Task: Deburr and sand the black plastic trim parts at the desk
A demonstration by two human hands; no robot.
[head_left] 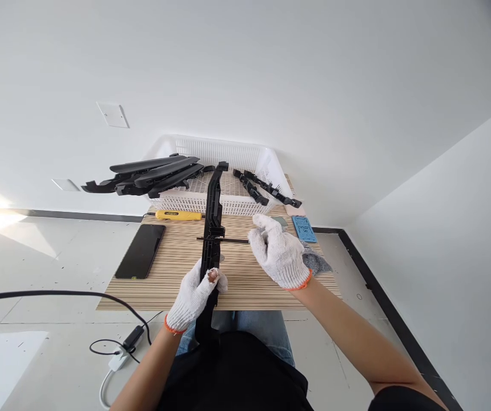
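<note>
My left hand [198, 294], in a white knit glove with a worn thumb tip, is closed round the lower part of a long black plastic part [213, 208]. The part stands lengthwise in front of me, with its ribbed side showing. My right hand [277, 251], gloved too, pinches one end of a thin dark rod, which looks like a slim file [233, 240]. That rod lies crosswise over the black part, near its middle, and its tip sticks out on the left side. Whether it passes through a slot or only rests against the part, I cannot tell.
Behind stands a white plastic basket [185, 201] with several black parts [160, 171] on its left and more [266, 187] on its right. On the table [177, 288] are a phone [141, 251], a yellow-handled tool [178, 215], a blue packet [304, 229] and a grey cloth [317, 262].
</note>
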